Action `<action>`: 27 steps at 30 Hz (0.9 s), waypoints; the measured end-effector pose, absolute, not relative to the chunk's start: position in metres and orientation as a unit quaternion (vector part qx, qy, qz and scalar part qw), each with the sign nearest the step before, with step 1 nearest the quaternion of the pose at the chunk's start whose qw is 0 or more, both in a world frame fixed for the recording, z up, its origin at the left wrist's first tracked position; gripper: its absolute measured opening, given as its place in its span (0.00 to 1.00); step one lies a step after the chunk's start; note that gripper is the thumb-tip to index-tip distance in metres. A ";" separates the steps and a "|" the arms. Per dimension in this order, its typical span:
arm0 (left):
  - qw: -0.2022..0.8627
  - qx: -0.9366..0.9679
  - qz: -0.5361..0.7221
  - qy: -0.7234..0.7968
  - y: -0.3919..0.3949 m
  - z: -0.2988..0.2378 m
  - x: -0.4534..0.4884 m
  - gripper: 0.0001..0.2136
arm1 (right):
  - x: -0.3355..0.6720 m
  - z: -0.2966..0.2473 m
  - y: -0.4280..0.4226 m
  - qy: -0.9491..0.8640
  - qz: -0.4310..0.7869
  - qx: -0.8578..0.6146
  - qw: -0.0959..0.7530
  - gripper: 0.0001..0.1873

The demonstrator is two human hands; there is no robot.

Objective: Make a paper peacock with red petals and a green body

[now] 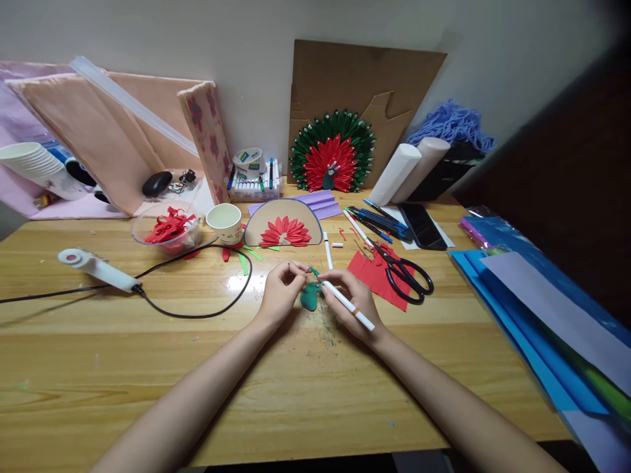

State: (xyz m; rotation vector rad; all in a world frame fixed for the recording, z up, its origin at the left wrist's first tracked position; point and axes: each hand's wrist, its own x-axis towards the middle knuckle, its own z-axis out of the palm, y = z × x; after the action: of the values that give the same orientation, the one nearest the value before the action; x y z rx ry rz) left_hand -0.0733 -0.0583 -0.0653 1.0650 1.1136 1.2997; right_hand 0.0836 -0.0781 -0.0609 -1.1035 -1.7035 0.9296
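My right hand [352, 299] grips a white marker [351, 307] with an orange-brown band, its tip end near the green cutout. My left hand [282, 289] is closed in a pinch at the narrow upper end of a small dark green cutout [309, 297], rounded at the bottom. The fingertips partly hide that upper end. A white marker cap [337, 245] and another white pen [328, 251] lie just beyond my hands. Behind them stands a tan half-round card [254, 228] with red petals [286, 233] fanned on it.
Black-handled scissors [401, 270] rest on red paper [379, 282] at right. A paper cup [224, 222], a clear bowl [139, 230] of red scraps and a white corded tool [101, 270] stand left. Blue folders [497, 295] line the right edge. A green-and-red fan [332, 154] leans on cardboard [365, 79].
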 end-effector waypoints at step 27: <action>0.529 0.452 0.541 0.472 -0.059 -0.063 -0.073 0.06 | 0.085 -0.061 -0.076 -0.675 0.388 -0.444 0.443 0.09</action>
State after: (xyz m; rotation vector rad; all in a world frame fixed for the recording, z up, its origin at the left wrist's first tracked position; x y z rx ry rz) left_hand -0.0730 -0.0589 -0.0633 1.0801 1.1276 1.2918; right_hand 0.0846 -0.0764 -0.0608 -1.1012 -1.6752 0.9629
